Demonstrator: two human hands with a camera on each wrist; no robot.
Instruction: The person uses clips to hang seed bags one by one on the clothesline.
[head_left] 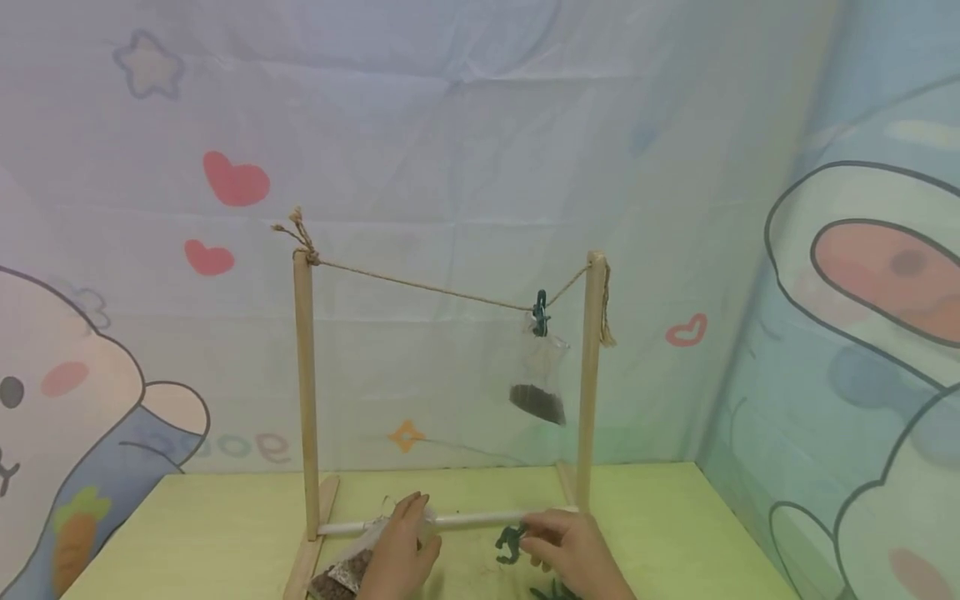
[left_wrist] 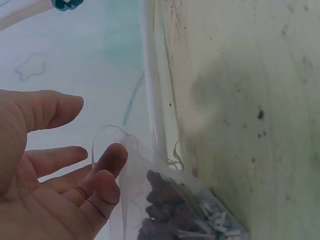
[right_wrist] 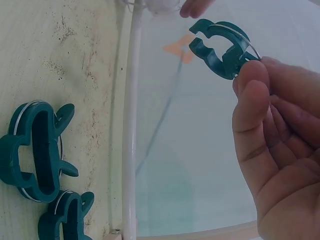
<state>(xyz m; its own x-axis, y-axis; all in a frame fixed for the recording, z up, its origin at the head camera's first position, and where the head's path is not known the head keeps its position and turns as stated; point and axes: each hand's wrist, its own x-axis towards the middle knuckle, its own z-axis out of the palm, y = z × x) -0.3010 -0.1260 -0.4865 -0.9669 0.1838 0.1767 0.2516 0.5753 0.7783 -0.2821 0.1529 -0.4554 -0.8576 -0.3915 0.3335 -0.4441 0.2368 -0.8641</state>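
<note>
My right hand [head_left: 573,550] pinches a dark green plastic clip [right_wrist: 225,47] by its handle end, between thumb and fingers. In the right wrist view the clip's jaws stand slightly apart with nothing between them. My left hand [left_wrist: 60,185] is by the top of a see-through bag [head_left: 348,571] with brown lumps and pale bits inside. Its fingers are loosely bent, thumb apart, and fingertips lie against or just beside the bag's upper edge; contact is hard to tell. Two more green clips [right_wrist: 37,150] lie on the table below the right hand.
A wooden frame [head_left: 303,400] stands on the yellow-green table [head_left: 660,517], with a white bar [head_left: 487,520] low across it. From its sagging rope [head_left: 420,284] a green clip [head_left: 540,313] holds another see-through bag [head_left: 537,402] with dark contents, near the right post [head_left: 591,383].
</note>
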